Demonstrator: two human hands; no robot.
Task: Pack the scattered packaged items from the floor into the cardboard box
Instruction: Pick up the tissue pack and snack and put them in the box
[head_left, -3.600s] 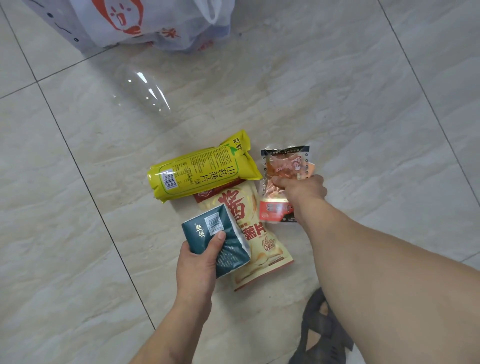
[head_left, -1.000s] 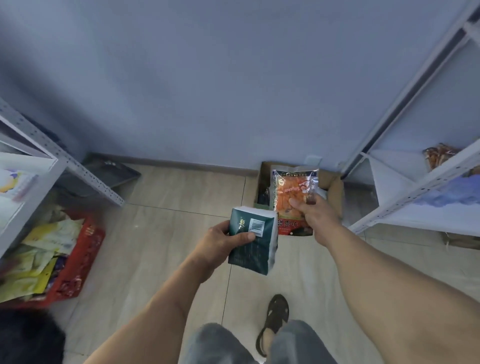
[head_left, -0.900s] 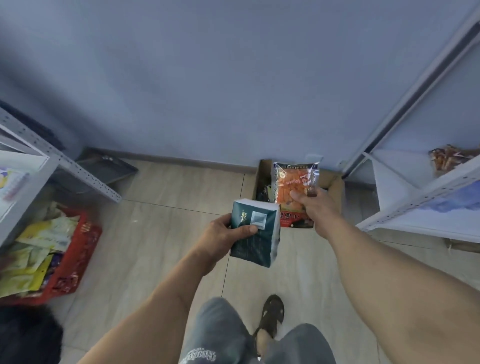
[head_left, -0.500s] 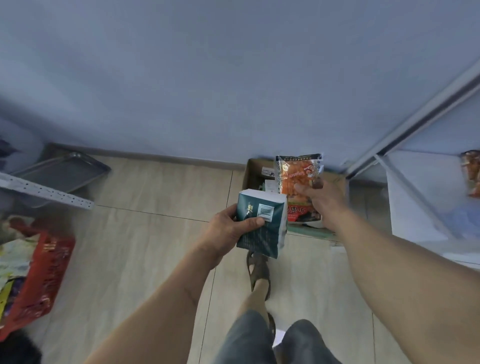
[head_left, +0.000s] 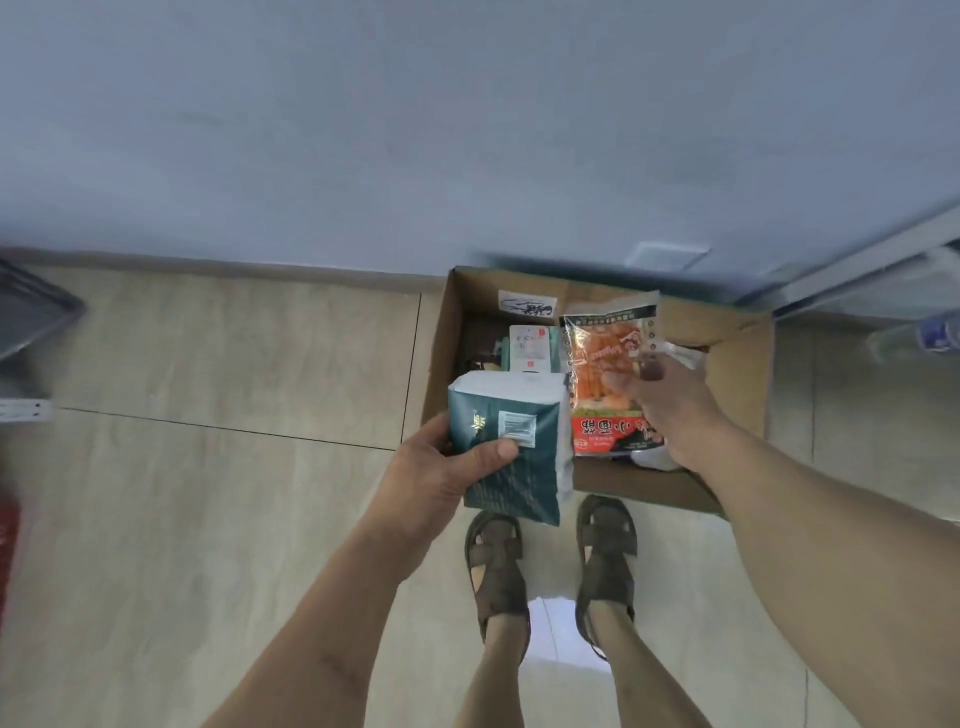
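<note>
Both hands are loaded: left hand (head_left: 436, 478) grips the green packet (head_left: 511, 462), right hand (head_left: 670, 410) pinches the orange snack bag (head_left: 605, 364) over the cardboard box (head_left: 727, 374) at 12 o'clock. Next, likely lower and release both inside.

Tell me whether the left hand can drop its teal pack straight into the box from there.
Probably not quite: the left hand holds the teal pack over the cardboard box's near-left edge; nothing blocks a short reach forward.

Pale blue wall (head_left: 363, 130) filling the upper view, beige floor tiles (head_left: 182, 493) meeting a grey skirting (head_left: 208, 265), metal shelving (head_left: 857, 270) blurring at right, daylight reflecting off the floor.
</note>
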